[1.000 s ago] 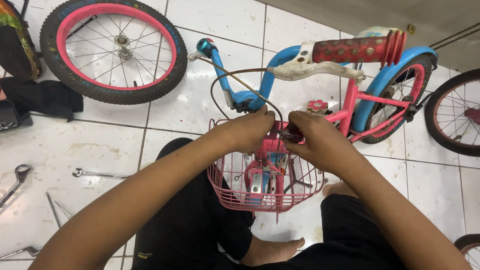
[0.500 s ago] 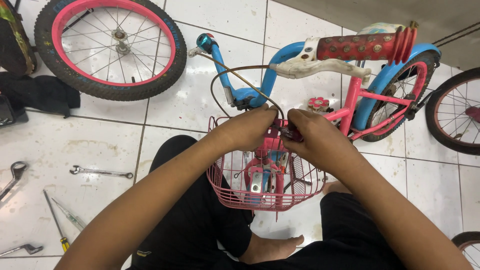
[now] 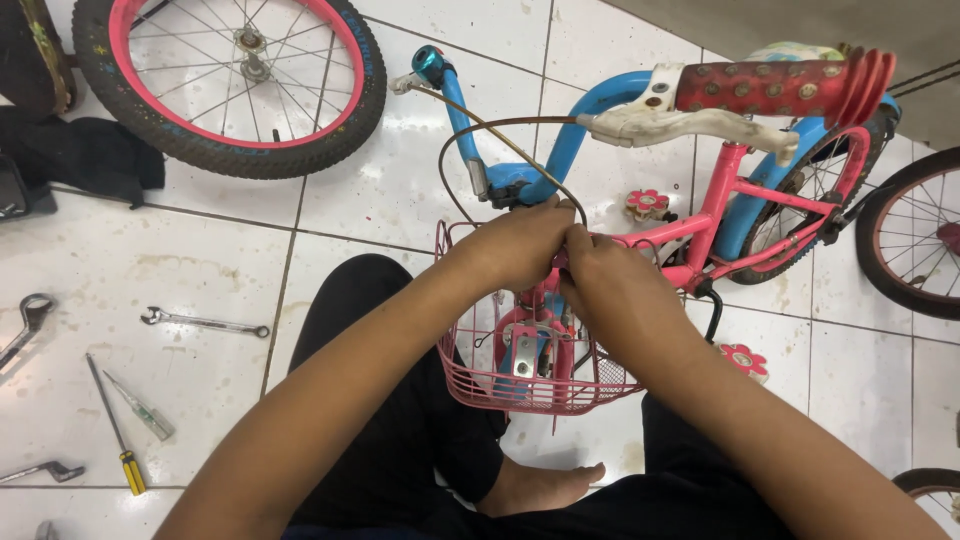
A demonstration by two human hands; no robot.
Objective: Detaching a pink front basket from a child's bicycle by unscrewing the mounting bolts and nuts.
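head view: a seated person bends over a small pink-and-blue child's bicycle [image 3: 720, 215] lying on a white tiled floor [image 3: 400, 200]. the left hand [image 3: 520, 245] and right hand [image 3: 615, 290] meet, touching, at the back rim of the pink wire basket [image 3: 540, 385], just below the blue handlebar [image 3: 560, 150]. both hands are curled closed around something small at the basket mount; what they pinch is hidden by the fingers, so it cannot be told. a thin brake cable [image 3: 500, 130] loops above the knuckles.

the likely trouble, as a judgement: a small fastener could slip from the fingers and drop through the basket wires, or the loose cable could snag a hand.

count: one detached pink-rimmed wheel [image 3: 230, 80] lies at upper left, well apart from the bicycle. a double-ended spanner [image 3: 205, 322], two screwdrivers [image 3: 125, 425] and two further wrenches [image 3: 30, 315] rest on the floor at left. one bare foot [image 3: 540, 485] shows below the basket. two flower-shaped pedals [image 3: 648, 205] are visible.
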